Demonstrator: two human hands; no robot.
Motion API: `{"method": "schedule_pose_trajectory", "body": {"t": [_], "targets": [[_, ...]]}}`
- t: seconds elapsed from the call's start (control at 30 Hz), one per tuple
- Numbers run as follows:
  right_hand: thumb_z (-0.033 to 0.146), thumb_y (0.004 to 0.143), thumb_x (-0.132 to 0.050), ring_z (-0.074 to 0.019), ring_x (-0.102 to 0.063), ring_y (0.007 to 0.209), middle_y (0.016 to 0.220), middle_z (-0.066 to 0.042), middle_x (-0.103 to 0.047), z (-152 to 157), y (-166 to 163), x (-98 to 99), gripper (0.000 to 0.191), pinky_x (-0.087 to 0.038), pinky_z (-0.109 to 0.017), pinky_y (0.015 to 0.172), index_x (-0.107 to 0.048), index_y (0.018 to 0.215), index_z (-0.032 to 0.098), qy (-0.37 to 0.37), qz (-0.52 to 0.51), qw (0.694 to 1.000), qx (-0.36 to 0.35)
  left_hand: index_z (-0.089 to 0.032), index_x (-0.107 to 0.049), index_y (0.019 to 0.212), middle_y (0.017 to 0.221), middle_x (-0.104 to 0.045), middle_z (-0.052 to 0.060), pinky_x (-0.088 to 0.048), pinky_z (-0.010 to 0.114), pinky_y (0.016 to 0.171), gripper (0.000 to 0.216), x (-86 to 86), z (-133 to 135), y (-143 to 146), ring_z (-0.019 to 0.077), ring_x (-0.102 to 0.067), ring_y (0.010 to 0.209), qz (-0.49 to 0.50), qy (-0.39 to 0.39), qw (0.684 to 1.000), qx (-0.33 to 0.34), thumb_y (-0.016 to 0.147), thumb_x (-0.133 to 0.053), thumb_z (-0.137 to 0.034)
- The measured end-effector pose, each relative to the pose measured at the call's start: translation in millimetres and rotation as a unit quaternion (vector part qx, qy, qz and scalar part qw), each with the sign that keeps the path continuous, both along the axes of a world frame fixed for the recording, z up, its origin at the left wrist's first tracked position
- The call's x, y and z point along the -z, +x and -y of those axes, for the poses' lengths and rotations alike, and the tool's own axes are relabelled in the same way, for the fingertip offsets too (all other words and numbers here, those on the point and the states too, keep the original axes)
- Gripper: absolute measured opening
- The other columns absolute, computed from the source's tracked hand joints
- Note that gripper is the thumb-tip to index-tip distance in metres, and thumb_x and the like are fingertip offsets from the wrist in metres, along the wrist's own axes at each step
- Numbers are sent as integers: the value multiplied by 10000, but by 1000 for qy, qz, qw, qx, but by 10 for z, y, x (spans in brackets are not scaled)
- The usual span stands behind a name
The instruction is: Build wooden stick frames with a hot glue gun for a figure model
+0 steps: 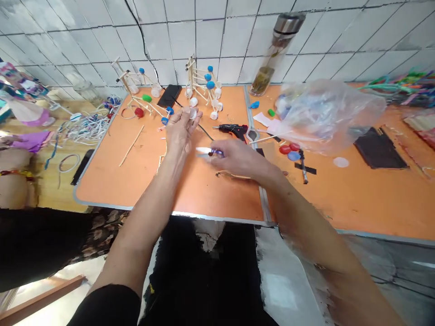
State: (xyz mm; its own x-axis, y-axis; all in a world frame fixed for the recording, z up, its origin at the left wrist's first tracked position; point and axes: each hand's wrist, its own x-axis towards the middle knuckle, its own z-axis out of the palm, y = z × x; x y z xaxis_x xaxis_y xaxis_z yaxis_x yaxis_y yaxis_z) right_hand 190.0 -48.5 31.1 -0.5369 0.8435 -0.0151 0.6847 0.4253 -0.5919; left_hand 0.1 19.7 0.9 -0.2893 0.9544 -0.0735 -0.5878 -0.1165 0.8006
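My left hand (181, 129) is over the middle of the orange table, its fingers curled around a small whitish round disc (193, 113). Just to its right, my right hand (234, 156) grips a pair of scissors (205, 151), slightly blurred, with the blades pointing left toward my left wrist. Behind my right hand lies a black and red glue gun (234, 129). Beyond my left hand stand a stick frame with blue caps (200, 83) and a second stick frame (136, 90) on white wheels.
A black phone (170, 95) lies between the frames. A loose stick (131, 146) rests at left. To the right are a clear plastic bag (326, 113), red caps (288, 148), a pen (303, 167) and a tall bottle (277, 54). Another person's arm (15, 176) is at far left.
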Motion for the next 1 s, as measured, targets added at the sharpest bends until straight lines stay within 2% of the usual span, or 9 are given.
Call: {"method": "schedule_pose_trajectory", "body": {"t": [0.13, 0.27, 0.33, 0.5, 0.57, 0.67, 0.8, 0.9, 1.0], "targets": [[326, 1026, -587, -235, -654, 876, 964, -87, -784, 188, -88, 13, 210, -292, -347, 704, -765, 985, 221, 29, 157, 985, -68, -165, -750, 992, 1096, -885, 96, -645, 381, 1177, 178, -32, 8, 17, 265, -780, 1391, 57, -32, 998, 22, 1134, -651, -208], [331, 1055, -570, -251, -692, 971, 1084, -86, -816, 260, -92, -31, 261, -307, -348, 737, -816, 1051, 243, 50, 178, 978, -96, -125, -761, 1127, 1227, -871, 148, -614, 388, 1218, 141, -75, 43, 53, 296, -740, 1447, 97, -48, 994, 33, 1137, -637, -193], [370, 1081, -567, -249, -703, 998, 1124, -70, -826, 248, -63, -84, 276, -310, -344, 733, -818, 1071, 254, 54, 164, 982, -75, -118, -754, 1227, 1297, -859, 153, -607, 400, 1224, 165, -97, 58, 62, 299, -737, 1447, 113, -55, 992, 32, 1137, -628, -173], [386, 1115, -543, -273, -730, 976, 1151, -89, -843, 141, -47, -90, 295, -282, -366, 681, -792, 1115, 228, 101, 185, 976, 58, -132, -719, 1402, 1419, -824, 156, -596, 419, 1231, 290, -118, 74, 66, 304, -739, 1437, 144, -71, 987, 29, 1125, -635, -152], [370, 1092, -580, -287, -741, 967, 1153, -101, -848, 110, -83, -33, 256, -282, -371, 674, -783, 1123, 217, 104, 204, 971, 62, -122, -724, 1383, 1404, -827, 168, -602, 410, 1226, 280, -106, 68, 61, 302, -750, 1425, 134, -71, 988, 34, 1114, -650, -149], [364, 1069, -628, -309, -760, 983, 1153, -124, -853, 92, -157, 48, 226, -308, -371, 682, -773, 1137, 205, 106, 216, 969, 59, -115, -754, 1243, 1316, -850, 163, -620, 392, 1215, 178, -61, 39, 43, 296, -758, 1421, 90, -57, 993, 43, 1117, -631, -141], [367, 1074, -645, -328, -773, 1012, 1195, -143, -849, 91, -233, 120, 241, -349, -371, 697, -757, 1201, 196, 111, 222, 967, 58, -140, -761, 1090, 1234, -860, 139, -615, 433, 1240, 129, 42, -27, 6, 303, -740, 1453, 47, -36, 997, 57, 1113, -636, -161], [370, 1074, -662, -331, -774, 1035, 1259, -129, -836, 83, -255, 181, 255, -365, -374, 702, -742, 1260, 215, 137, 211, 967, 44, -139, -762, 1072, 1222, -858, 148, -614, 446, 1244, 92, 105, -63, -10, 312, -741, 1452, 37, -27, 997, 68, 1091, -679, -172], [306, 1108, -604, -318, -771, 1042, 1273, -126, -824, 72, -257, 230, 231, -367, -370, 704, -748, 1268, 223, 148, 214, 965, 30, -148, -759, 1095, 1192, -864, 131, -634, 436, 1218, 96, 117, -64, -7, 295, -760, 1425, 33, -26, 997, 67, 1099, -667, -175]]}}
